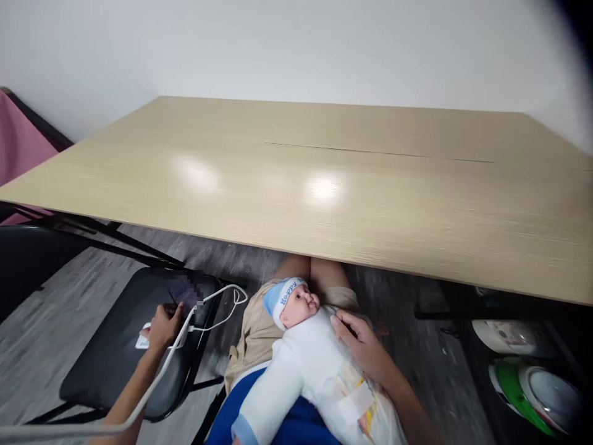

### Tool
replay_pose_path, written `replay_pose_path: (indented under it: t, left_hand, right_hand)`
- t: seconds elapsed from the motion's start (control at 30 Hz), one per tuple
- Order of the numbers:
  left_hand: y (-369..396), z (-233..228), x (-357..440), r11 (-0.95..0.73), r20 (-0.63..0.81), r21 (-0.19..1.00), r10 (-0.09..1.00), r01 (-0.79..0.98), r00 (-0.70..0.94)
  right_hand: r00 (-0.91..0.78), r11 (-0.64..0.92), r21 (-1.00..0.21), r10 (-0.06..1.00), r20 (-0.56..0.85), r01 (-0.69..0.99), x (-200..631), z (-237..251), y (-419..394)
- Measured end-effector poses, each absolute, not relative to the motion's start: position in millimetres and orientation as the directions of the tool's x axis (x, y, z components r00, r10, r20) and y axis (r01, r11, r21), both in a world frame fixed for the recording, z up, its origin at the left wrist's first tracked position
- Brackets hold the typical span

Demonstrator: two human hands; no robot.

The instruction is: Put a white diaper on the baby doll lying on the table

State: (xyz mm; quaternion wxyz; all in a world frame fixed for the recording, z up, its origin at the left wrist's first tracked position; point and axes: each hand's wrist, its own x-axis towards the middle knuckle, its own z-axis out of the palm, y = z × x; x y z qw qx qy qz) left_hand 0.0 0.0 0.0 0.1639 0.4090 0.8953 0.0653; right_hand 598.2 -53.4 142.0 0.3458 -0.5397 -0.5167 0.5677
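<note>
A baby doll in a white top and diaper, with a blue and white knit cap, lies face up across my lap. My right hand rests on the doll's side, fingers lightly bent and spread, its forearm alongside the diaper. To the left, my left hand is over a black chair seat, fingers curled at the edge of a dark, pixelated device. Below that hand lies a white block, mostly covered. A white cable runs past it.
A wide wooden table spans the view in front, its near edge above my knees. Another black chair and pink cloth are at left. Under the table at right stand a green and white item and a rounded white item.
</note>
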Motion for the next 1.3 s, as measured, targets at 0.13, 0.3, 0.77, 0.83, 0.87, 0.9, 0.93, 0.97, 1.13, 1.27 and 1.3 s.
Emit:
replay_pose_path:
  t: [0.13,0.3,0.77,0.83,0.87,0.9,0.93,0.97,1.13,1.27,1.3]
  left_hand:
    - [2,1,2,0.670,-0.246,0.241,0.742,0.702,-0.624]
    - [5,6,-6,0.693,-0.279,0.237,0.720,0.681,-0.636]
    - [10,16,-7,0.692,-0.286,0.199,0.718,0.694,-0.634]
    - [9,16,-6,0.690,-0.284,0.194,0.720,0.698,-0.633]
    - [9,17,-5,0.689,-0.284,0.192,0.721,0.699,-0.632]
    - [9,17,-5,0.688,-0.284,0.191,0.722,0.700,-0.631]
    - [9,17,-4,0.687,-0.285,0.190,0.722,0.701,-0.630]
    - [9,17,-4,0.688,-0.285,0.189,0.722,0.701,-0.631]
    - [8,16,-4,0.683,-0.301,0.185,0.724,0.706,-0.621]
    - [8,16,-4,0.681,-0.297,0.187,0.726,0.708,-0.620]
    - [9,16,-4,0.684,-0.294,0.186,0.723,0.705,-0.625]
  right_hand:
    - [-0.177,-0.235,-0.958,0.949,-0.262,0.162,598,143,-54]
    - [-0.177,-0.236,-0.957,0.948,-0.264,0.166,598,142,-55]
    - [-0.165,-0.255,-0.953,0.945,-0.281,0.163,597,141,-56]
    - [-0.161,-0.255,-0.954,0.947,-0.280,0.160,597,141,-56]
    - [-0.162,-0.255,-0.954,0.947,-0.279,0.157,597,141,-55]
    - [-0.163,-0.256,-0.954,0.946,-0.280,0.154,597,141,-55]
    - [-0.166,-0.257,-0.955,0.945,-0.280,0.150,597,142,-55]
    - [-0.169,-0.259,-0.955,0.944,-0.282,0.148,597,142,-55]
    - [-0.167,-0.257,-0.953,0.944,-0.283,0.163,598,142,-56]
    - [-0.169,-0.247,-0.955,0.947,-0.274,0.165,599,139,-55]
    - [-0.171,-0.247,-0.955,0.946,-0.274,0.164,599,139,-55]
